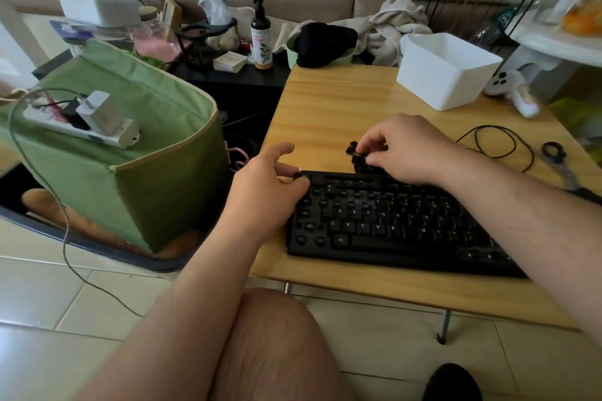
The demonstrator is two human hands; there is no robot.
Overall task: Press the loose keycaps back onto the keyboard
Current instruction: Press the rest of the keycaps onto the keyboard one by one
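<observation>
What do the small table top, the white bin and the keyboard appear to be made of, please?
Table top: light wood or wood-look laminate, glossy; grain lines and window glare show. White bin: probably matte plastic, with smooth, even walls and rounded corners. Keyboard: black plastic, slightly satin, with printed white legends on its keys.

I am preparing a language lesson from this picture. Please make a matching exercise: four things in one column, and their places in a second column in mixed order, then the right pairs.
Things:
1. white bin
2. loose keycaps
3. black cable
4. spray bottle

Places:
A. just behind the keyboard, under the right hand
B. far right part of the wooden table
C. on the dark surface left of the table
D. coiled right of the right hand

Pairs: 1-B, 2-A, 3-D, 4-C
</observation>
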